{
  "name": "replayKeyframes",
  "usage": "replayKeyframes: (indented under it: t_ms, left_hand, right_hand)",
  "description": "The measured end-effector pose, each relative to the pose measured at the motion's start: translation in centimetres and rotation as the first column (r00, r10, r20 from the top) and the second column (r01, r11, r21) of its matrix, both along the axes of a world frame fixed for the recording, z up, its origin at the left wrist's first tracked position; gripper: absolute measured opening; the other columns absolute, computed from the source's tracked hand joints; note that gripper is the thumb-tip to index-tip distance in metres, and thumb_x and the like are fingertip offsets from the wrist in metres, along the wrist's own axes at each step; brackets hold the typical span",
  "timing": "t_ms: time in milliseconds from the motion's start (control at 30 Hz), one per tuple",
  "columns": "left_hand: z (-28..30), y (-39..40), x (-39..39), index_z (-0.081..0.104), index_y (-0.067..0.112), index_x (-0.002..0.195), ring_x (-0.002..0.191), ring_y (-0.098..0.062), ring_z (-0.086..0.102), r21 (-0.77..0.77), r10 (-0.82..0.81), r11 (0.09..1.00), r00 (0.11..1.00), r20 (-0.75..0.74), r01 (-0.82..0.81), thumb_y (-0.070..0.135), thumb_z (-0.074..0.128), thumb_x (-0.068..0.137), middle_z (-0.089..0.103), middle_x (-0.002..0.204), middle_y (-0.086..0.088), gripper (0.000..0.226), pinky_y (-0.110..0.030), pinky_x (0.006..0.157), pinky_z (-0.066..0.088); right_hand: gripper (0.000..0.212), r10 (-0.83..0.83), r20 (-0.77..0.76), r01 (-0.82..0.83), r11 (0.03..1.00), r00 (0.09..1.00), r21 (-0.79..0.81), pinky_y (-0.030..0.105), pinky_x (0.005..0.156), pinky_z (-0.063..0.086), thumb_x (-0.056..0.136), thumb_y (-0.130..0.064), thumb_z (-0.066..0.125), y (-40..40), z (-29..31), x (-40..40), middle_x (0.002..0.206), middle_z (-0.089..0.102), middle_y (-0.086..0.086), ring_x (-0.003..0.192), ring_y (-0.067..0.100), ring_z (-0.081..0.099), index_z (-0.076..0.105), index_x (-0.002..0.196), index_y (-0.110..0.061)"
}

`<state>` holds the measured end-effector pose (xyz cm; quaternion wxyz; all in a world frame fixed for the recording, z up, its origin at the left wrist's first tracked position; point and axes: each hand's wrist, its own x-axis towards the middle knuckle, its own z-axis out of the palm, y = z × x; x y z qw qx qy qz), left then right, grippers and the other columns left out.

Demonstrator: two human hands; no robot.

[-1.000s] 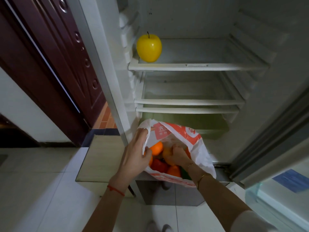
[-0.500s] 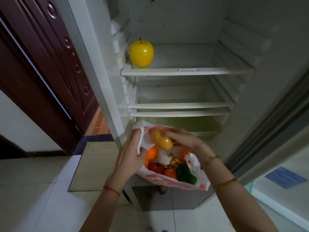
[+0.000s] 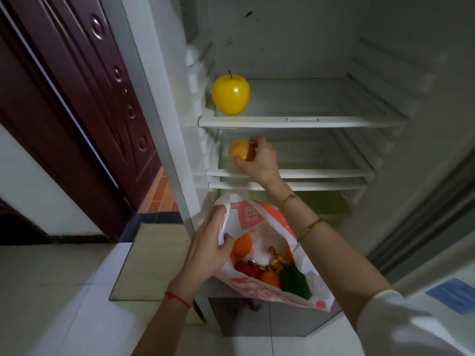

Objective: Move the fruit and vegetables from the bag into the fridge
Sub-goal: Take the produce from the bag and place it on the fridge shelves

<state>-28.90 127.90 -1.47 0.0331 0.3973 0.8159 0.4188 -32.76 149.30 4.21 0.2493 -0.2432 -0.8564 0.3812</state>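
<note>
My right hand holds a yellowish fruit at the second shelf's left front edge; my left hand grips the bag; yellow apple on top shelf's left front corner

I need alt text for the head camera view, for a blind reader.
The right hand holds a yellowish fruit at the fridge's second shelf. The left hand holds open a bag of produce; a yellow apple sits above.
</note>
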Motion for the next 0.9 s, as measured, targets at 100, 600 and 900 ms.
replayKeyframes:
  t_ms: [100, 600, 900]
  left_hand:
    - [0.0, -0.2, -0.3, 0.045, 0.018, 0.119, 0.098, -0.009, 0.054, 0.012, 0.002, 1.0, 1.0, 0.015, -0.003, 0.004, 0.052, 0.082, 0.053, 0.119, 0.004, 0.041, -0.039, 0.074, 0.053]
    - [0.2, -0.5, 0.0, 0.043, 0.024, 0.125, 0.085, -0.008, 0.056, 0.008, 0.025, 1.0, 0.999, 0.032, -0.025, 0.007, 0.053, 0.085, 0.054, 0.113, 0.009, 0.045, -0.025, 0.064, 0.048]
    - [0.0, -0.7, 0.8, 0.036, 0.027, 0.13, 0.061, -0.015, 0.056, -0.039, 0.018, 0.999, 0.999, 0.039, -0.016, 0.01, 0.054, 0.088, 0.055, 0.093, 0.002, 0.049, -0.04, 0.052, 0.049]
  right_hand:
    - [0.068, -0.018, -0.02, 0.02, 0.997, 1.0, 0.076, 0.028, 0.094, 0.031, 0.076, -0.035, 0.077, -0.3, -0.8, -1.6, 0.129, 0.049, 0.01, 0.119, 0.027, 0.04, 0.044, 0.13, -0.01]
    - [0.061, -0.096, -0.204, 0.07, 0.989, 0.974, -0.129, 0.027, 0.084, 0.05, 0.076, -0.04, 0.079, -1.0, -0.6, 2.1, 0.117, 0.056, 0.002, 0.103, 0.015, 0.055, 0.051, 0.122, -0.012]
    - [0.014, 0.482, 0.172, -0.419, 0.855, 0.859, -0.307, 0.028, 0.07, 0.059, 0.093, -0.013, 0.062, -1.1, -4.6, 11.0, 0.082, 0.074, 0.007, 0.069, 0.014, 0.071, 0.073, 0.092, -0.004]
